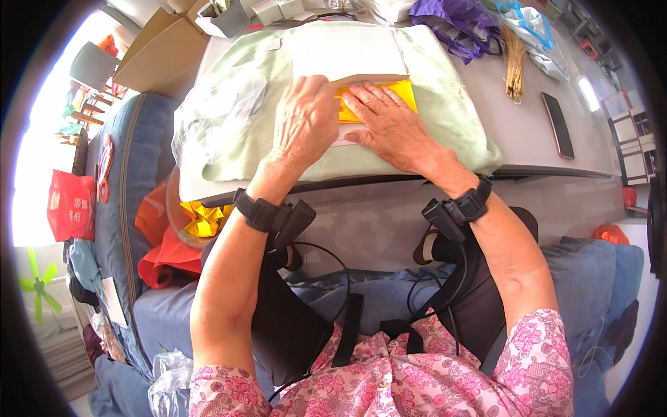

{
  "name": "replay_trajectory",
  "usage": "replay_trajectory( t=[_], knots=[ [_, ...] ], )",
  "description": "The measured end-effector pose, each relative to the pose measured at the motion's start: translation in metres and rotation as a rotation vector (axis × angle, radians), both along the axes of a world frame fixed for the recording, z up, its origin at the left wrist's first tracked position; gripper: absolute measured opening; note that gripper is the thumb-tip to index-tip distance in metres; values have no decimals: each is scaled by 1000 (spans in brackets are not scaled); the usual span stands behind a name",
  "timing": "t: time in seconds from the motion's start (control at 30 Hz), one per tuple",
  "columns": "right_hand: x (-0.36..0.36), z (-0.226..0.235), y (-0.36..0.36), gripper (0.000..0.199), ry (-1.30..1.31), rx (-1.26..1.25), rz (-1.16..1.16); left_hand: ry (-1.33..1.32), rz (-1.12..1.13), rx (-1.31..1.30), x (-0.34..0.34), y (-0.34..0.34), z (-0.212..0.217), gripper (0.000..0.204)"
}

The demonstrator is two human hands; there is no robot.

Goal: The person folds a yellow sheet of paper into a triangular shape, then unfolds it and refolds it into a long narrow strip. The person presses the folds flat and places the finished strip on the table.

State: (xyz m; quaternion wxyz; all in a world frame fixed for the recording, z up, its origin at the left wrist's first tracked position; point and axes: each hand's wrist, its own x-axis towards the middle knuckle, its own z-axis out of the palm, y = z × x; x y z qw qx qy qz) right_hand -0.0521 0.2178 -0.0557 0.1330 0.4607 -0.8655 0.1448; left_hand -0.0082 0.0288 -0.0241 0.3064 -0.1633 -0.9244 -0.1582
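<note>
A shiny golden-yellow paper sheet (401, 92) lies on the pale green cloth (445, 132) at the table's near side, in front of a white sheet (347, 52). My left hand (304, 124) is closed at the paper's left edge, its fingers curled and the fingertips partly hidden. Lying flat across the paper, my right hand (392, 131) presses it with fingers stretched out and holds nothing. Part of the paper is hidden under my right hand. Another white edge shows just below the paper.
Below the table's left edge, a round container (182, 226) holds folded golden pieces (203, 221). Clear plastic (222, 111) covers the cloth's left side. To the right lie a phone (558, 125), a straw bundle (514, 66) and a purple bag (458, 28). A cardboard box (163, 55) stands far left.
</note>
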Motion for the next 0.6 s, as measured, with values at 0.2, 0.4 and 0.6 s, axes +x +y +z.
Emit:
replay_trajectory(
  t=[0.2,0.4,0.6],
  knots=[
    [0,0,-1,68,-19,-28,15,-101,-73,22,-5,8,-8,23],
    [1,-2,-2,70,-74,-100,8,-194,-40,-54,-9,6,-12,30],
    [1,-4,-2,74,-99,-141,-6,-264,-16,-31,-8,10,-9,32]
  ],
)
